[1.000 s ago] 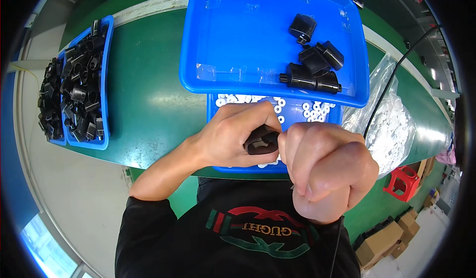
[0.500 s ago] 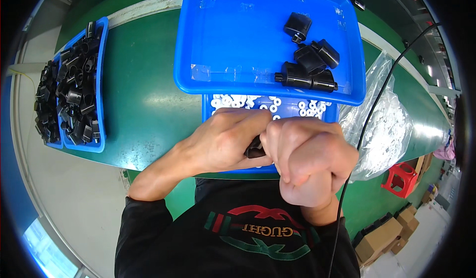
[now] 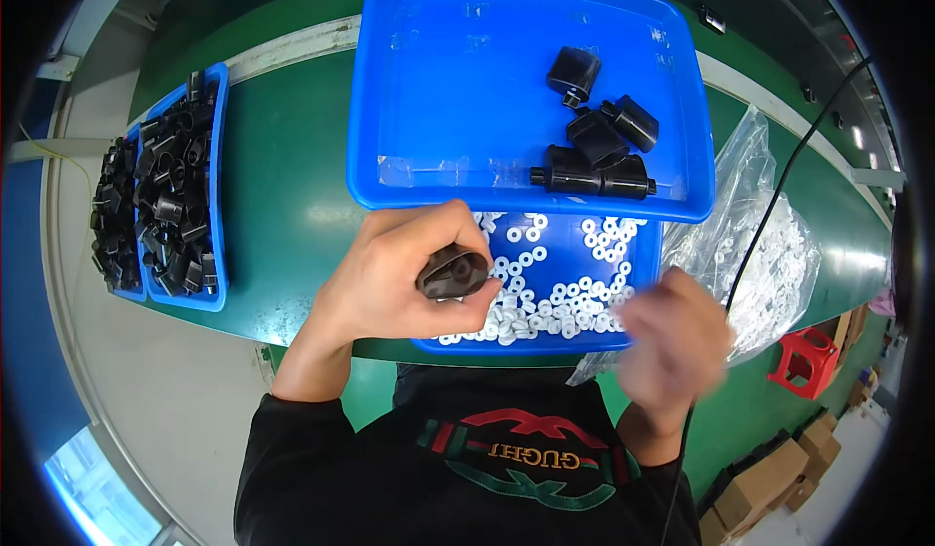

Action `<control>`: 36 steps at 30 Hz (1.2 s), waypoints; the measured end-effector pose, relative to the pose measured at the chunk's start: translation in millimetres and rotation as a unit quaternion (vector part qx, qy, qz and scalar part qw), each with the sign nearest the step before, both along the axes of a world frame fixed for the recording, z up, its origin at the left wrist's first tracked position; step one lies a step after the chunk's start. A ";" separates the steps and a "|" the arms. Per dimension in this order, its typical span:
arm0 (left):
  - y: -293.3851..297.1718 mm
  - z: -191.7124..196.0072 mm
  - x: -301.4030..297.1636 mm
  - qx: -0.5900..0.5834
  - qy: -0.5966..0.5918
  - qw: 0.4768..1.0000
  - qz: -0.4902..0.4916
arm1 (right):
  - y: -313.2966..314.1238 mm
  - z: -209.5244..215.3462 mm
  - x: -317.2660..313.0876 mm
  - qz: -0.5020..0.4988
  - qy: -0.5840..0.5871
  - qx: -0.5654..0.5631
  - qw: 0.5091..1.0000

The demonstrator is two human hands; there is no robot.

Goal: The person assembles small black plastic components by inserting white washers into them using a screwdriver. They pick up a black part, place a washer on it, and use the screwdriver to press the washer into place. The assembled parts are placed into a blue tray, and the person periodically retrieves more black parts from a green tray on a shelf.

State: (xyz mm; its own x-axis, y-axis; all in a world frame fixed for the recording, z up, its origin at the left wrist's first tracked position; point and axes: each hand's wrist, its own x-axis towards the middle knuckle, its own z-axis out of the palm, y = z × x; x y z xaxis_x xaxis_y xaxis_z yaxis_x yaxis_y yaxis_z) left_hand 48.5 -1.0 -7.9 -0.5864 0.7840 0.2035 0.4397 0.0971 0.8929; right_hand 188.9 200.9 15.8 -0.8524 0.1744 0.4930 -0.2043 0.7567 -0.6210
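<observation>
Here, the left hand (image 3: 404, 278) sits just left of centre in the frame, its fingers curled tightly around a small black cylindrical part (image 3: 454, 271), whose open end faces the right of the frame. The part is held above the near left corner of a small blue tray (image 3: 648, 254) filled with white rings (image 3: 555, 288).

The right hand (image 3: 674, 341) is at lower right of centre, just off that tray's right corner and apart from the part. It is motion-blurred, so whether its fingers are spread or closed cannot be told; it appears to hold nothing.

A larger blue tray (image 3: 438, 78) occupies the upper centre, overlapping the far edge of the ring tray. Four black parts (image 3: 596, 147) lie grouped in its right half, two of them touching along its near wall.

At the left of the frame, two narrow blue bins (image 3: 216, 186) stand side by side, filled with black parts. A clear plastic bag (image 3: 765, 244) of white rings lies at right, on the green table (image 3: 282, 225). A black cable (image 3: 779, 186) runs across the bag.
</observation>
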 end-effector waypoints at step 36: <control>242.8 -18.6 -274.9 -0.444 0.271 0.854 0.007 | 1.2 -58.6 20.2 -0.101 -0.089 0.186 0.973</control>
State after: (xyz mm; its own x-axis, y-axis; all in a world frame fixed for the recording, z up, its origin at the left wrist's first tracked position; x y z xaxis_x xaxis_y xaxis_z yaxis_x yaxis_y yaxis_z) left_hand -226.3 241.8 -26.5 -0.6050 0.7646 -0.2224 0.7588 0.6382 0.1299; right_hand 209.1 202.1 -42.8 -0.8972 0.1842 0.4014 0.0572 0.9496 -0.3081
